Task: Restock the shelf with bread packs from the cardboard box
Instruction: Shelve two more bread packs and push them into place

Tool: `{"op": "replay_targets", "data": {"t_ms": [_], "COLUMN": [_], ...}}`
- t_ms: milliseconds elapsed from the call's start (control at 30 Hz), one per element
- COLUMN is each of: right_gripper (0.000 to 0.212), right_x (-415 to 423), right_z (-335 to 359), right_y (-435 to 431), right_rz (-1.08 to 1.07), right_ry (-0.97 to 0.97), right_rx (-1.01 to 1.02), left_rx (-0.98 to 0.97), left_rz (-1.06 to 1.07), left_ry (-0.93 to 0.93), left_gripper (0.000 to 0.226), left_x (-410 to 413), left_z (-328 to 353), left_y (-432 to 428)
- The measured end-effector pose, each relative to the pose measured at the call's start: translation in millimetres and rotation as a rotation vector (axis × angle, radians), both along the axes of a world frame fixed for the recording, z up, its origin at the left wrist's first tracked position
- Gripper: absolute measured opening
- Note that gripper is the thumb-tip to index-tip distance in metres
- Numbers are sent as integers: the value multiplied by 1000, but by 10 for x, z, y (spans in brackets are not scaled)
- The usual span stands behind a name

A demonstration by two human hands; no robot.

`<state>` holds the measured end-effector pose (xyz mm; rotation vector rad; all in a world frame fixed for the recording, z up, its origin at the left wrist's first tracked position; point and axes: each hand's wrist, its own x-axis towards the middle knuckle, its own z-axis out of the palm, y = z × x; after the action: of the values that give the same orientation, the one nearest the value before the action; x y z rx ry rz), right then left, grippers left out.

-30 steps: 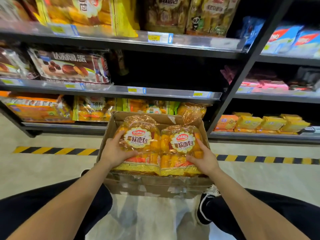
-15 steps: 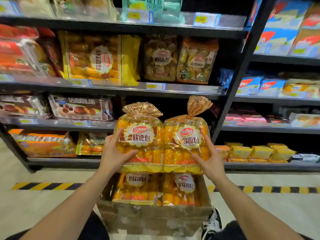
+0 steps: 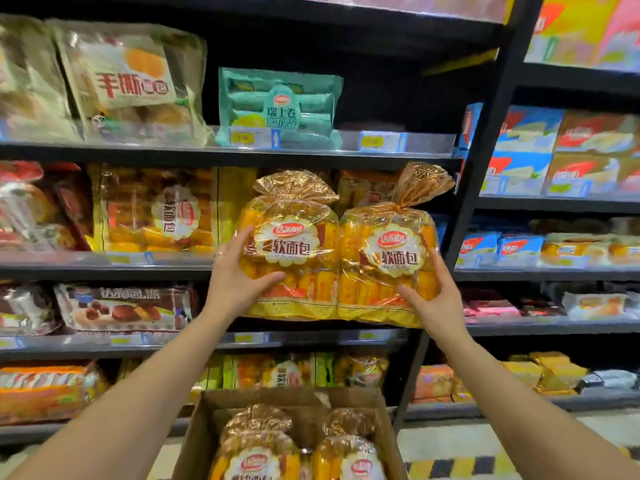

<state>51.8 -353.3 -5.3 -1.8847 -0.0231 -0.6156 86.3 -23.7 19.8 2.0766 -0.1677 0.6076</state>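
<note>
Raised before the shelf point(image 3: 104, 261), above the cardboard box point(image 3: 204, 431): left hand point(image 3: 239, 282) curled round the outer edge of the left bread pack point(image 3: 291, 251), thumb across its front. Touching alongside, the right bread pack point(image 3: 388, 265), gripped likewise by the right hand point(image 3: 433, 299). Slick film, one-sided grips: easy to drop either pack if the squeeze slackens. Tied tops likely to snag the shelf edge above.

a shop aisle — black shelving point(image 3: 221, 152) stocked with packaged bread, price tags point(image 3: 380, 141) along the edges.
</note>
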Motion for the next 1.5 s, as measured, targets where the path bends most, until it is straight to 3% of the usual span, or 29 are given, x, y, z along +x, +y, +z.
{"op": "replay_targets", "data": {"t_ms": [333,500,600,700,800,867,933,1067,1233,1400,1500], "right_gripper": [86,81,82,84,65,81,98,82,99,112,114], "right_x": [1221,1883,2235,2452,2538,2547,2478,2329,2477,2817,2930], "right_z": [166,258,330,251,190,188,208,259,231,231,183], "right_y": [-236,-290,-301,-261,-144,-90,-32,100,298,350,348], "right_rz": [22,0,-70,-118,-220,-354,-496,-580,-374,-284,-312], "right_ry": [25,-11,-28,48,387,500,418,182,313,424,370], "right_rx": [-10,49,52,-75,-429,-700,-835,-1012,-1068,-1001,-1040], "left_rx": [-15,-79,-150,107,258,332,515,895,967,991,936], "left_rz": [-6,97,42,122,142,194,317,313,200,246,222], "left_ry": [56,113,28,147,326,332,264,27,167,229,194], "left_gripper": [96,109,96,107,110,100,89,94,94,60,88], "left_x": [1254,1845,2134,2385,2469,2415,2299,2041,2147,2442,2557], "left_z": [98,218,323,267,66,8,19,68,91,37,-26], "left_y": [-123,-181,-225,-282,-349,-392,-440,-640,-828,-976,-1003]}}
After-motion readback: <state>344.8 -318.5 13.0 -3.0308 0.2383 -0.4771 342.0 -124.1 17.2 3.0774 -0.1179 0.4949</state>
